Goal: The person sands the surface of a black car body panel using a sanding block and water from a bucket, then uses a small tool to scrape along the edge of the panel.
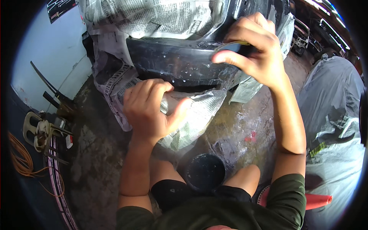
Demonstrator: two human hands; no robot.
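Note:
A dark, wet car body panel (165,53) with water drops on it stands before me, masked with newspaper (161,19) above. My right hand (255,48) is raised at the panel's right side, fingers and thumb bent round a thin, dark, curved sheet with a yellowish edge, which looks like sandpaper (234,47). Lower and to the left, my left hand (147,105) is at the panel's lower edge, thumb apart from its curled fingers. Hanging newspaper (199,115) shows in the gap between them; I see no grip on it.
A dark round bucket (205,172) stands on the wet floor between my knees. Grey plastic sheeting (329,96) covers something large at right. At left are a small chair (33,128) and a coiled orange cable (19,155). A red cone-shaped object (318,201) lies by my right arm.

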